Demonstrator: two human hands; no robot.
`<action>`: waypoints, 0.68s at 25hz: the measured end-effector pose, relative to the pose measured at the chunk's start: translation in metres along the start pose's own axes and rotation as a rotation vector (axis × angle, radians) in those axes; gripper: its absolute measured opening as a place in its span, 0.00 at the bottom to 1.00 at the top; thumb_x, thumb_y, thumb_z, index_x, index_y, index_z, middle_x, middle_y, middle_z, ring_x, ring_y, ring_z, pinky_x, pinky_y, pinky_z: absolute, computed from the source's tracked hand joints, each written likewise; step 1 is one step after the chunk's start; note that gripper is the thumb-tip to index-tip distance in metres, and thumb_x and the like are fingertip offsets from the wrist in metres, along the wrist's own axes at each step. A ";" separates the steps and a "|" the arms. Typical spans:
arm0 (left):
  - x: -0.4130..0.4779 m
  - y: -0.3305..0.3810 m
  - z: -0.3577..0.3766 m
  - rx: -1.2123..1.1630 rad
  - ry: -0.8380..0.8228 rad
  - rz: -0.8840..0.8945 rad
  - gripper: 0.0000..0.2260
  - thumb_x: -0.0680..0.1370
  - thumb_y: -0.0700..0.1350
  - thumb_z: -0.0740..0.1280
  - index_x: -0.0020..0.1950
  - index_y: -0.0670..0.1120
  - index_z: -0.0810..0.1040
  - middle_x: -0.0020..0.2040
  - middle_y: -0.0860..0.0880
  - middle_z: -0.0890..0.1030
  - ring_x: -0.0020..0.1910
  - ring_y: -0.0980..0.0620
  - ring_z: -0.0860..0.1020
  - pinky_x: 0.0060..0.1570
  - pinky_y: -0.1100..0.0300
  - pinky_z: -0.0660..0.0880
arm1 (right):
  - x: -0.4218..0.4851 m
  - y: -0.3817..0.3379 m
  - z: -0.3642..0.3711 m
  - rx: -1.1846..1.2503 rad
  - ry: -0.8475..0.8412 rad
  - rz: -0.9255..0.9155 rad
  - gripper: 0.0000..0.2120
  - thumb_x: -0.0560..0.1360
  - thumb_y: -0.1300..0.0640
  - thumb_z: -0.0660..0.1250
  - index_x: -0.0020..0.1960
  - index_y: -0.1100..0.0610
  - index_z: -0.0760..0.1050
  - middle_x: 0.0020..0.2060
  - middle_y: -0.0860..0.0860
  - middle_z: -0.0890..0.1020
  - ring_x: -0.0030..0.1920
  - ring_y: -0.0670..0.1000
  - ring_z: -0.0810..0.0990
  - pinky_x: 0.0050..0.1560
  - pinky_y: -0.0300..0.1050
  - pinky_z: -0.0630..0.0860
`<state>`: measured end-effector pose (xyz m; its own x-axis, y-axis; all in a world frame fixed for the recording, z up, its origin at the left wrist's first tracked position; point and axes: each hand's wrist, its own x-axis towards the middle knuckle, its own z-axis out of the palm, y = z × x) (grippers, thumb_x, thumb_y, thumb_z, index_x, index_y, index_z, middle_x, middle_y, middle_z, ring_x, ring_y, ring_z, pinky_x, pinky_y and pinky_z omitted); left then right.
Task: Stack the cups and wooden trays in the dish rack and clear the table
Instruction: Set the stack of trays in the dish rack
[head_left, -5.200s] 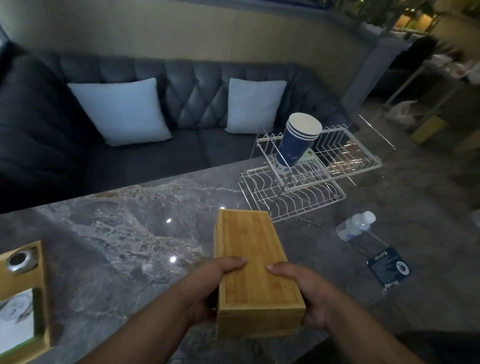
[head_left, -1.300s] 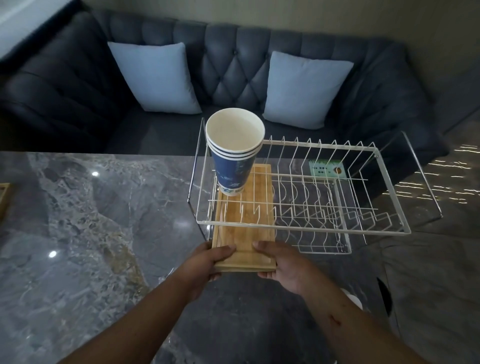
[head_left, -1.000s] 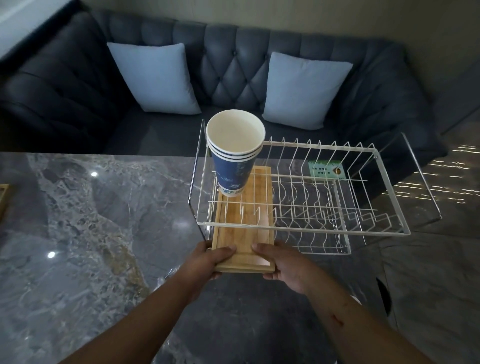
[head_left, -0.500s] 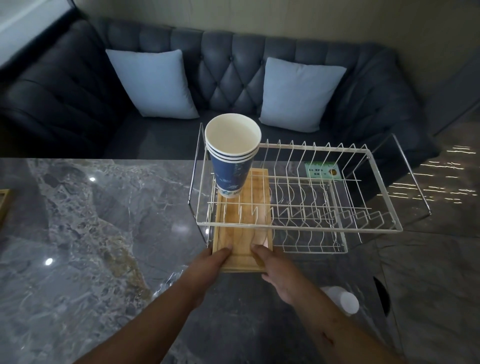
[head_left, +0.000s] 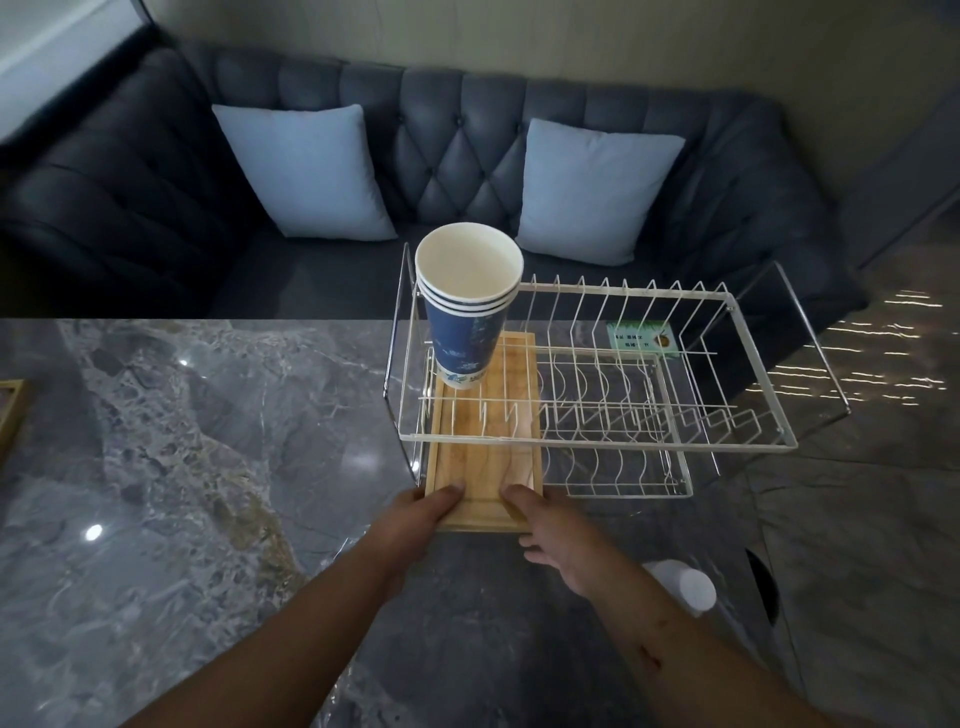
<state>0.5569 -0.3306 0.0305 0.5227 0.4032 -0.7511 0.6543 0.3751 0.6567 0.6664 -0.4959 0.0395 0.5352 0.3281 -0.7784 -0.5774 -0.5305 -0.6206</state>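
We see the wooden tray (head_left: 485, 457) lying flat in the lower tier of the white wire dish rack (head_left: 675, 441), at its left end, with the near end sticking out past the rack's near edge. Our left hand (head_left: 415, 525) clamps the tray's near-left corner, thumb on top. Our right hand (head_left: 553, 535) has its thumb resting on the tray's near-right corner; the fingers are spread loosely beside the edge, not closed around it. A stack of blue paper cups (head_left: 467, 317), nested, mouth up, stands on the upper tier at the far-left end, tilted slightly toward us, directly above the tray's far half. The rack sits on the grey marble table (head_left: 182, 441). A white bottle (head_left: 683, 587) lies on the table near-right, partly hidden by our right forearm. A second wooden piece (head_left: 10, 415) shows at the left edge. Beyond the table is a dark sofa (head_left: 130, 197) with two pale cushions (head_left: 306, 171).
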 end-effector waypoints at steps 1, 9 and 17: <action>-0.001 0.000 -0.002 0.022 0.008 0.010 0.18 0.74 0.63 0.73 0.51 0.49 0.83 0.39 0.60 0.87 0.43 0.57 0.84 0.37 0.60 0.74 | -0.001 0.000 0.000 -0.016 0.004 -0.005 0.26 0.73 0.36 0.69 0.65 0.47 0.69 0.58 0.49 0.79 0.55 0.54 0.80 0.58 0.53 0.80; -0.015 -0.003 -0.012 0.250 0.020 0.171 0.19 0.76 0.59 0.72 0.60 0.48 0.81 0.53 0.51 0.85 0.50 0.51 0.83 0.52 0.52 0.80 | -0.016 0.004 0.001 -0.189 0.098 -0.153 0.21 0.77 0.37 0.66 0.63 0.48 0.71 0.50 0.43 0.79 0.52 0.49 0.80 0.55 0.52 0.80; -0.037 -0.013 -0.038 0.766 0.112 0.403 0.29 0.66 0.68 0.64 0.65 0.58 0.76 0.57 0.57 0.83 0.49 0.56 0.81 0.45 0.58 0.76 | -0.037 0.025 0.004 -0.429 0.268 -0.342 0.15 0.77 0.43 0.66 0.61 0.48 0.75 0.45 0.43 0.84 0.48 0.47 0.83 0.53 0.47 0.77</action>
<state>0.5085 -0.3183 0.0523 0.7627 0.4794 -0.4342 0.6400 -0.4622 0.6138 0.6297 -0.5182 0.0520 0.8154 0.3568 -0.4559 -0.0753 -0.7154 -0.6946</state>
